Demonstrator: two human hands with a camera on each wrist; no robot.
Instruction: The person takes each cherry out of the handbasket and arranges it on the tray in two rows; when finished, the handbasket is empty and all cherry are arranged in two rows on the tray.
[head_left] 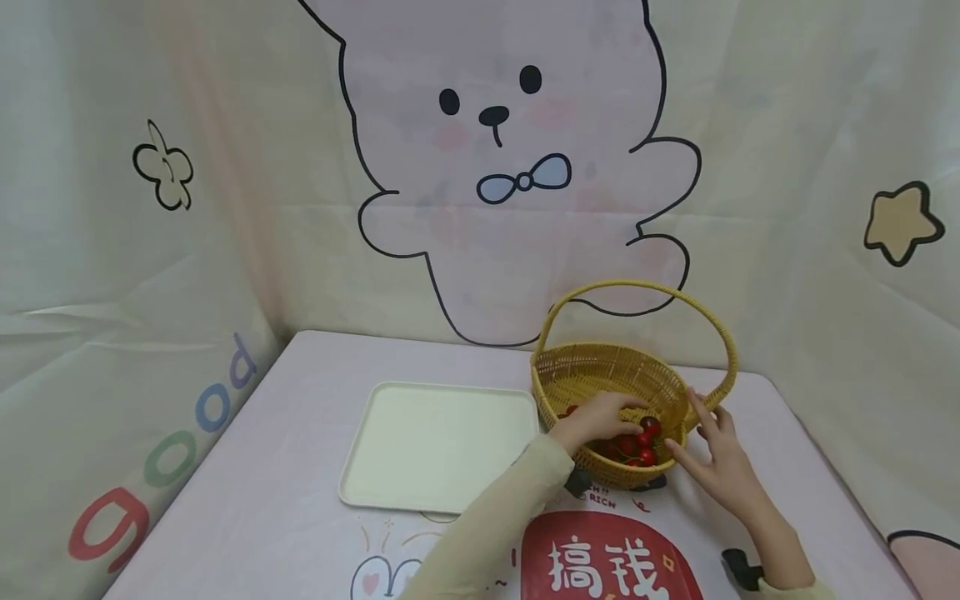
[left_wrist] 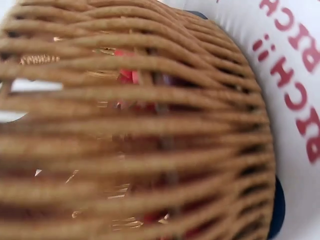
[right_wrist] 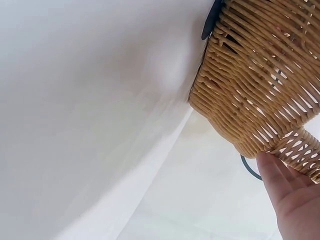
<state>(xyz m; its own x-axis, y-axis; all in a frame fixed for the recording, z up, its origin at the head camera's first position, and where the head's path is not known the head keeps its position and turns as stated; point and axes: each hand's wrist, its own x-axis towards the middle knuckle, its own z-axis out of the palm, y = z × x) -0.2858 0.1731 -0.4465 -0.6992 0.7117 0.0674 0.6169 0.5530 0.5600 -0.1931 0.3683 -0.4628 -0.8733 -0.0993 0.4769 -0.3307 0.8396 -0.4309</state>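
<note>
A yellow woven basket point(head_left: 600, 354) with a tall arched handle stands on the table, red cherries point(head_left: 647, 456) with green stems at its near side inside. My left hand point(head_left: 600, 417) reaches over the left rim, fingers and thumb spread above the cherries. In the left wrist view the basket weave point(left_wrist: 150, 125) fills most of the picture, with red showing through its gaps. My right hand point(head_left: 720, 467) touches the basket's right side near the handle base, its fingers apart. The right wrist view shows the fingertips point(right_wrist: 267, 165) against the weave point(right_wrist: 250, 85).
A cream rectangular tray point(head_left: 442, 446) lies left of the basket. The white tabletop point(head_left: 247, 467) carries printed drawings and a red patch point(head_left: 600, 558) with lettering. A patterned cloth backdrop point(head_left: 315, 275) stands behind and on both sides.
</note>
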